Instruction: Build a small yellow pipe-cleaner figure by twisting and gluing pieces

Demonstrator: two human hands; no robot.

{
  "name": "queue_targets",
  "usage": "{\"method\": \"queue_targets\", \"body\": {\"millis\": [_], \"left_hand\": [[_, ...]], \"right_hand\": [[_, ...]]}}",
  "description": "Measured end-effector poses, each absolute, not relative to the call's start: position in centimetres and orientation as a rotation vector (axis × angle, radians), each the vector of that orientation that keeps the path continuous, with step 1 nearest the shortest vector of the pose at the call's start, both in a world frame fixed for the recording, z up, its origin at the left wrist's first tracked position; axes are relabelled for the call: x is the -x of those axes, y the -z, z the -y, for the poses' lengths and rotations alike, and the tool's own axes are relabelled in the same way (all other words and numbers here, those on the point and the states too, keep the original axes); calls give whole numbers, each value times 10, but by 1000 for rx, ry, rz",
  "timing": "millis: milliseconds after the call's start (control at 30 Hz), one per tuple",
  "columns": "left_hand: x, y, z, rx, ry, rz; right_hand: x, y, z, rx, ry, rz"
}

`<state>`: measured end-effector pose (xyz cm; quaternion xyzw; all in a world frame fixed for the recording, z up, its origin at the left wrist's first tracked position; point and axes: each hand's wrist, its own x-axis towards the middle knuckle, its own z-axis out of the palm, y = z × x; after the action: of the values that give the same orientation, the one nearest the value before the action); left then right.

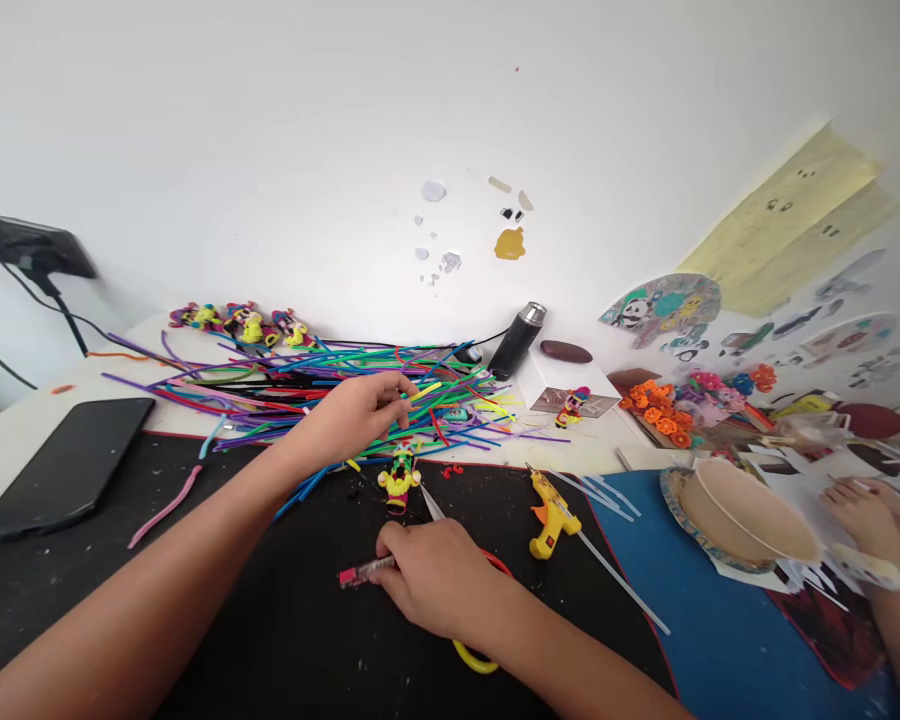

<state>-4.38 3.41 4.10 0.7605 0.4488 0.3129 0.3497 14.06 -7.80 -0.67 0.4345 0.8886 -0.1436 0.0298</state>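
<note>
My left hand is over a heap of coloured pipe cleaners, thumb and fingers closed in a pinch. A short yellow pipe cleaner sticks out at its fingertips. My right hand is wrapped round a small pink-red lighter with a printed label, low over the black mat. Scissors lie beneath that hand, their blade pointing up-left and a yellow handle loop showing below. Just beyond the lighter, a small yellow, green and maroon pipe-cleaner figure lies on the mat.
A yellow glue gun with a glue stick lies on the right. Behind are a black flask, a white box and more figures. A phone lies left. Another person's hands are at far right, near a bowl.
</note>
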Motion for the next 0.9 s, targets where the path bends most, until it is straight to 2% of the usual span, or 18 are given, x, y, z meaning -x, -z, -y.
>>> {"method": "queue_targets", "body": {"millis": [133, 233, 333, 467, 567, 733, 900], "left_hand": [[44, -41, -35, -1902, -815, -1126], [44, -41, -36, -1852, -828, -1109], [45, -44, -37, -1770, -849, -1052], [48, -49, -37, -1625, -866, -983], [50, -48, -38, -1513, -881, -964], [48, -39, -41, -1411, -867, -903], [43, -38, -42, -1403, -842, -907]], "right_hand": [[-143, 5, 80, -1319, 546, -2747], [-142, 5, 81, -1350, 777, -2801], [-139, 6, 73, -1569, 1274, -2791], [-140, 5, 40, -1665, 2303, -2423], [-143, 6, 14, -1709, 2698, -2266], [-142, 15, -3, -1645, 3030, -2129], [-139, 25, -7, -1462, 3201, -2014]]}}
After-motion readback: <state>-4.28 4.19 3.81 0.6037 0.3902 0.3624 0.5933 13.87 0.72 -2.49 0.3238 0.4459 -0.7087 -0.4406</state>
